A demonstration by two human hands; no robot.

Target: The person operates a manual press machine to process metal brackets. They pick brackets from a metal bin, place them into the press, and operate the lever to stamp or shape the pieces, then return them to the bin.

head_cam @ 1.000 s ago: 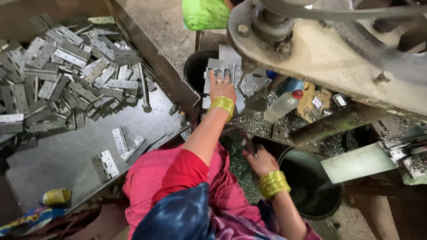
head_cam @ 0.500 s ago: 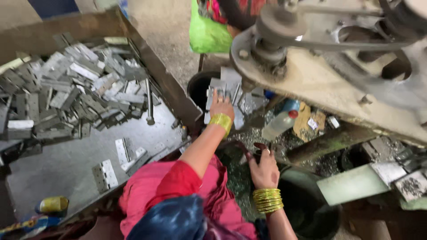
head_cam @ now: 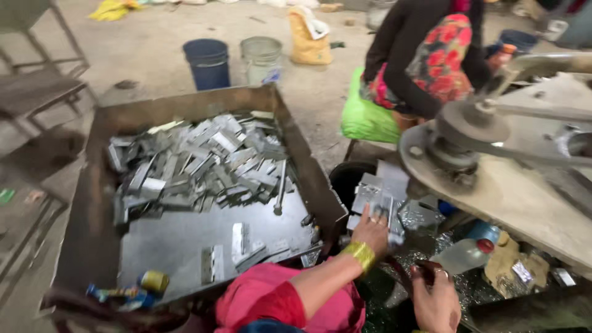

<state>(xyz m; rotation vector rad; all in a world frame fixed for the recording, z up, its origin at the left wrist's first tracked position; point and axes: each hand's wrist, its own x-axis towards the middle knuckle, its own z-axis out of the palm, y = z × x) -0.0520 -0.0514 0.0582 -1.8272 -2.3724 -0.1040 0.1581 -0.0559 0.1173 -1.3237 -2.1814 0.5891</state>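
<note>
My left hand [head_cam: 372,229], with gold bangles at the wrist, rests on a stack of flat grey metal plates [head_cam: 381,198] beside a black bucket [head_cam: 350,176]; its fingers are closed around the plates' near edge. My right hand [head_cam: 436,298] hovers lower right, above shiny metal scrap, fingers slightly curled, holding nothing I can make out. A big rusty metal tray [head_cam: 95,203] to the left holds a heap of similar grey metal pieces [head_cam: 197,163].
A press machine with a large flywheel [head_cam: 475,132] looms at right. Another person in a floral garment [head_cam: 431,55] bends behind it by a green bag [head_cam: 367,120]. A plastic bottle [head_cam: 465,254] lies near my right hand. Two buckets [head_cam: 234,60] stand on the floor behind.
The view has tilted up, showing the floor, buckets and the other person. My left hand stays on the plate stack; my right hand has sunk toward the frame's bottom edge.
</note>
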